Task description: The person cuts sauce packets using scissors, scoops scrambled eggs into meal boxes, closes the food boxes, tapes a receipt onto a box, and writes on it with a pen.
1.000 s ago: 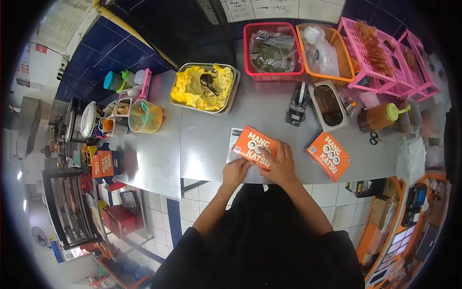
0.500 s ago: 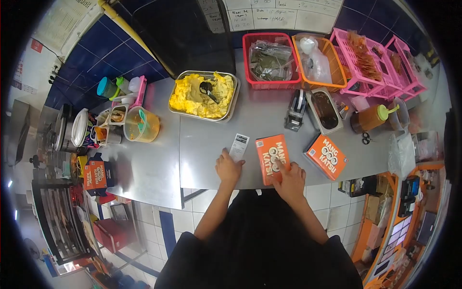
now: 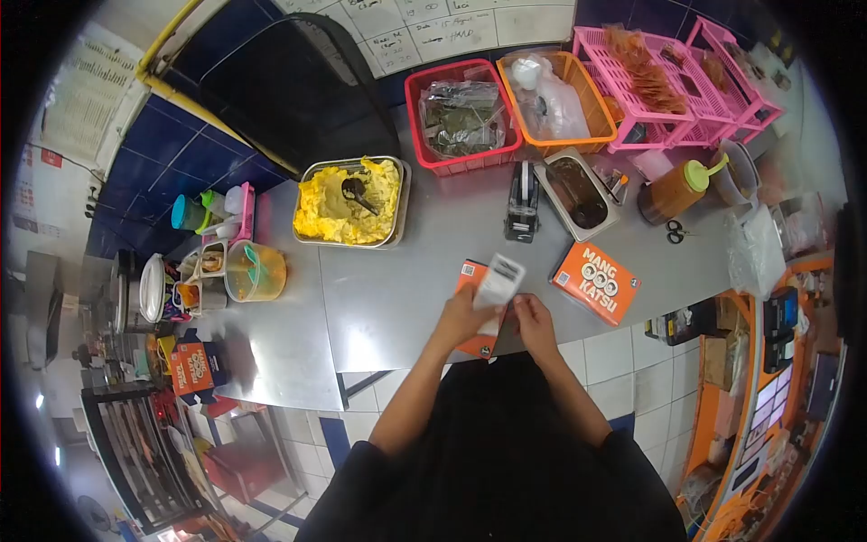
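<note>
A white printed slip (image 3: 500, 279) is in my left hand (image 3: 463, 316), held over an orange box (image 3: 470, 271) that lies on the steel counter. The slip and hand hide most of that box. My right hand (image 3: 535, 322) is at the box's right side with its fingers curled together; whatever is between them, if anything, is too small to name. To the right, a second orange box (image 3: 598, 282) lies flat with its printed lid up. Behind them stands a black tape dispenser (image 3: 522, 203), beside a metal pan of dark sauce (image 3: 578, 194).
A tray of yellow food (image 3: 352, 203) with a black scoop stands at the back left. Red (image 3: 465, 163) and orange (image 3: 564, 144) baskets, pink racks (image 3: 668, 131), a sauce bottle (image 3: 673, 192) and scissors (image 3: 675, 232) line the back right. Tubs (image 3: 256, 273) stand left.
The slip has been picked up from the counter by my left hand and moved right, over the box. My right hand has come off the box top, and its fingers have closed.
</note>
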{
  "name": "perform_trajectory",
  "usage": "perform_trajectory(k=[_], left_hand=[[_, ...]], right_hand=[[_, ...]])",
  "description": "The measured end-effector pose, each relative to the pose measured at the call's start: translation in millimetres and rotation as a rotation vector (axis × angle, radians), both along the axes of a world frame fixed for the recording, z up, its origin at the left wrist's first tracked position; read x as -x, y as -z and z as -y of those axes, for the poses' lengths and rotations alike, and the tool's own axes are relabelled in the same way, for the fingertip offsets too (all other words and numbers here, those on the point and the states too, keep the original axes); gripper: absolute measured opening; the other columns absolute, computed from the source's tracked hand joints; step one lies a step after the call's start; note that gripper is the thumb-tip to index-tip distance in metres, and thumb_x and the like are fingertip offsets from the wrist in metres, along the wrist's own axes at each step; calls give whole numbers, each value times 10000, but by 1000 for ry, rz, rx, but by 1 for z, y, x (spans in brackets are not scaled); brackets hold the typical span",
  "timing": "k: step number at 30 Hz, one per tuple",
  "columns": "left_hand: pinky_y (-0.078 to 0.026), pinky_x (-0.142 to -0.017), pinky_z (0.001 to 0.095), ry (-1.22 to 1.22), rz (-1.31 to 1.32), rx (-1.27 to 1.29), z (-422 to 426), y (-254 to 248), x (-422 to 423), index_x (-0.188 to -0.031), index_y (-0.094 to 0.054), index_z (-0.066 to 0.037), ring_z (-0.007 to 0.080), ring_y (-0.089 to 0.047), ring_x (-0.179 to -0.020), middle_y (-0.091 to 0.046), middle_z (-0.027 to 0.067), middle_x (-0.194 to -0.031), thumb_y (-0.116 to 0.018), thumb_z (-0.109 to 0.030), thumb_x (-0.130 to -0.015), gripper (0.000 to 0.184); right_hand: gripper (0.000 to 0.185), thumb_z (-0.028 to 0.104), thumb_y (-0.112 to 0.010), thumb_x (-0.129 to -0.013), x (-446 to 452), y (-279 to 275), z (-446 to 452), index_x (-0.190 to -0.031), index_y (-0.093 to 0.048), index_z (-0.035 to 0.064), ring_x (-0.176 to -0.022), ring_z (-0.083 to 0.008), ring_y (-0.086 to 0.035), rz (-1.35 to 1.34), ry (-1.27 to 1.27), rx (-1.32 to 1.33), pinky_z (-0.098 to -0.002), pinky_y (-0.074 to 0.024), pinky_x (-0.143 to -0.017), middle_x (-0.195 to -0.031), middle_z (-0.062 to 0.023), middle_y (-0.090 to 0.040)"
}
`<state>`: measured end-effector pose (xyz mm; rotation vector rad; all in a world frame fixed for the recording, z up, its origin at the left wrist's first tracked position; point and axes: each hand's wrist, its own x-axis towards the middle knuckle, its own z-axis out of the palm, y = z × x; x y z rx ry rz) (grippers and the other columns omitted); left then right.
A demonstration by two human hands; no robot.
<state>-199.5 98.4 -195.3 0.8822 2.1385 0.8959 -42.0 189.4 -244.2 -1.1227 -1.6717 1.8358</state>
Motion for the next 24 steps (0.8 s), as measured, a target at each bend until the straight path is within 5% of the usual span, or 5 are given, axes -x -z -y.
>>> perform_trajectory(k=[5,9,12,19,24], left_hand=[[-576,-734,424,-71,-130,236,3,9,-30,-1119,-469,46,392,-728,-856,-697,255,-942,-861,-391,-763,687],[-578,-736,431,-133,-188,245,7,12,-36,-1137,-435,35,416,-724,-844,-684,260,-894,-869,-404,-752,727],[-576,-733,443,-167,-144,274,10,11,-40,-1123,-433,30,423,-720,-836,-681,260,-879,-879,-422,-739,742],[-559,-725,470,-122,-431,420,10,-38,-34,-1086,-508,-43,413,-708,-833,-697,183,-896,-841,-437,-781,600],[-565,-741,438,-177,-151,-345,-90,2,29,-1246,-569,-46,303,-697,-871,-697,165,-957,-707,-386,-923,489]], right_hand=[[424,225,-718,-904,3,-3,-1,-1212,-527,6,-1025,-354,-619,160,-28,-664,-439,-511,-860,-1177,-201,-600],[449,255,-738,-887,3,9,0,-1236,-552,43,-1057,-390,-606,-66,143,-608,-451,-505,-890,-1212,-223,-570],[523,340,-756,-865,-1,-26,-11,-1318,-603,131,-1175,-438,-553,200,-156,-930,-514,-457,-986,-1332,-251,-531],[610,533,-711,-841,-6,-2,-6,-1367,-626,238,-1246,-411,-501,339,-170,-896,-530,-398,-1026,-1423,-244,-477],[739,620,-712,-783,-6,-6,3,-1399,-594,228,-1249,-406,-500,390,-190,-911,-555,-384,-1016,-1424,-235,-482]])
